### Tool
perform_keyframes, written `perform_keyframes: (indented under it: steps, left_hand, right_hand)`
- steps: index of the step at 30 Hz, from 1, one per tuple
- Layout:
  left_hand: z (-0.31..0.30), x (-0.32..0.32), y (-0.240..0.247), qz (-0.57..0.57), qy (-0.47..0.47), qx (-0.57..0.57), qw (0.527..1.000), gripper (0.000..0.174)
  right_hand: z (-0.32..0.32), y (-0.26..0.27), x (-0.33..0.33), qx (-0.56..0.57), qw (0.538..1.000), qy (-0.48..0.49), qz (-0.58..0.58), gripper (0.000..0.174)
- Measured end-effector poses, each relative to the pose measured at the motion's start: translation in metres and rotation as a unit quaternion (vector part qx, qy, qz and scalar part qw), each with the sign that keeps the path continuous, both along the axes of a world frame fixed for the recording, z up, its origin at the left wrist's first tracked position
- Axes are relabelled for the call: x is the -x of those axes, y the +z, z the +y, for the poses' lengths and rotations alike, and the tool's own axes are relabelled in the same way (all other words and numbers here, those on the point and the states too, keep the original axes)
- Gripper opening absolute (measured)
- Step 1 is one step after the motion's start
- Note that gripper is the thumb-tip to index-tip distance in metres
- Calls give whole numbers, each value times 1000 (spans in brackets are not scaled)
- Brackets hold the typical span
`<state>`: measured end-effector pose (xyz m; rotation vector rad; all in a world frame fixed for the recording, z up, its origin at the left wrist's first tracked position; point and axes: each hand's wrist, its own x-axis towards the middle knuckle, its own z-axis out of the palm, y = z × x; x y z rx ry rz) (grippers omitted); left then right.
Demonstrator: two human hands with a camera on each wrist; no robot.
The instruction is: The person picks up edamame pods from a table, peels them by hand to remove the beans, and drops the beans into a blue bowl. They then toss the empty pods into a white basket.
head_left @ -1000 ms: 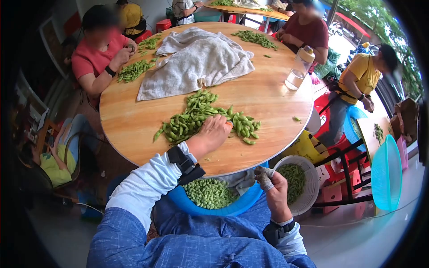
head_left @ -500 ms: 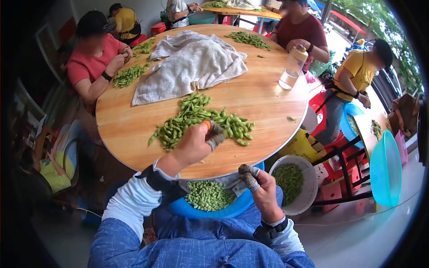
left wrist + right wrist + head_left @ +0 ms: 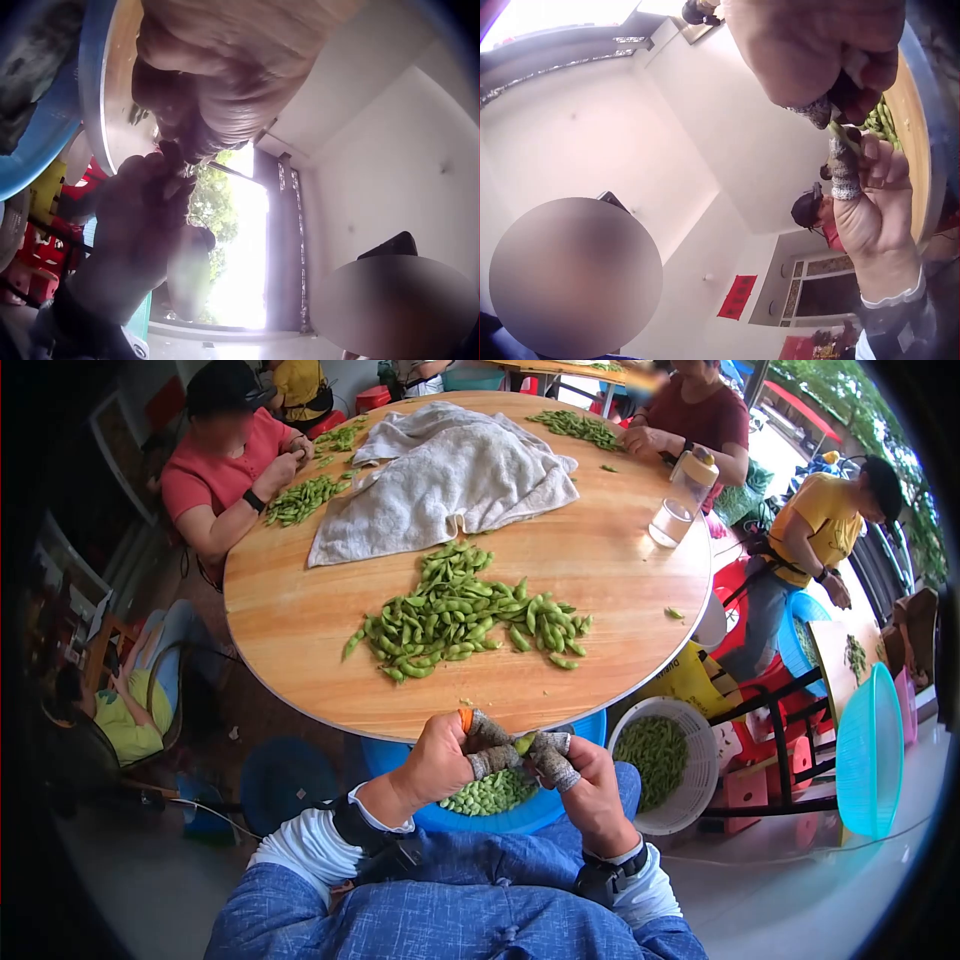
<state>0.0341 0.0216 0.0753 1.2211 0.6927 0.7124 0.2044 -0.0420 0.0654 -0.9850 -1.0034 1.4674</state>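
Note:
Over the blue basin [image 3: 375,758], my two hands meet at a green edamame pod [image 3: 524,743]. My left hand [image 3: 432,762] pinches one end between its grey-wrapped thumb and finger; an orange band shows on that finger. At the other end, the wrapped fingers of my right hand [image 3: 595,792] pinch the pod. The right wrist view shows the pod [image 3: 835,132] rising from the left thumb toward the right hand, whose fingertips are partly hidden. Below lie shelled green beans [image 3: 488,794]. A pile of pods [image 3: 450,622] spreads over the round wooden table [image 3: 300,630].
A white basket [image 3: 704,770] of green pods or hulls stands right of my knees. On the table are a grey towel [image 3: 450,475] and a clear bottle [image 3: 684,500]. People sit around it with their own piles. A turquoise basket [image 3: 868,760] leans at the far right.
My left hand has come back from the pod pile to the table's near edge with a pod and met the right hand. The right hand has shifted slightly left and down.

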Motion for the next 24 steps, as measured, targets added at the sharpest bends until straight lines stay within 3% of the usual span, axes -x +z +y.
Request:
perform_keyframes:
  steps: [16,24]
  left_hand:
    - [-5,0,4,48,-18,2,999,17]
    - [-5,-1,3,8,-35,-4,999,16]
  right_hand:
    - [-1,8,8,21,999,-36,9,17]
    - [-1,1,9,4,999,-38,7,17]
